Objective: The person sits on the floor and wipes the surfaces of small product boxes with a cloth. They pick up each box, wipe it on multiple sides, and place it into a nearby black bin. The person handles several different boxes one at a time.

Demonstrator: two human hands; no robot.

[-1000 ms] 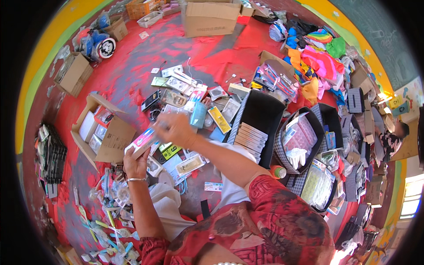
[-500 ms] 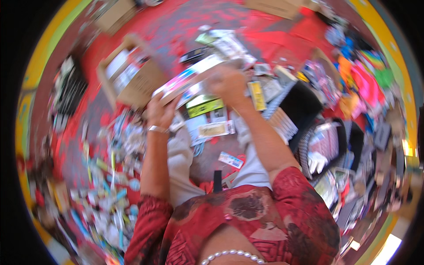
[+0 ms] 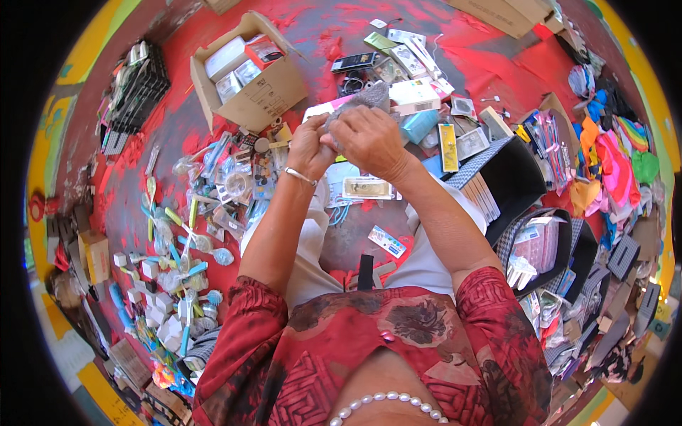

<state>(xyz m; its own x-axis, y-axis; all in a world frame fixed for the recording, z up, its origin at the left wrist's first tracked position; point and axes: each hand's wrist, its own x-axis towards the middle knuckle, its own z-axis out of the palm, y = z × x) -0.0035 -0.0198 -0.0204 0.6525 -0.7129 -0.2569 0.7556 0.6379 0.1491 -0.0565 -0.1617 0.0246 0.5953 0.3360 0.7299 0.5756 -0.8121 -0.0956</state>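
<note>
Cloth (image 3: 371, 96), grey, sits at twelve o'clock from your right hand (image 3: 371, 142), the nearer one, which pinches it; its long axis slants eight-to-two. Your left hand (image 3: 311, 148) curls alongside, its grip hidden.

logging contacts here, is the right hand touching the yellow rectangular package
Apart. The head view shows the right hand to the left of the yellow rectangular package, with a visible gap between them.

Likely a storeroom, packaged small goods (image 3: 415, 96) across a worn red floor (image 3: 490, 67), open cardboard box (image 3: 264, 99), checked black bins (image 3: 513, 170)
</note>
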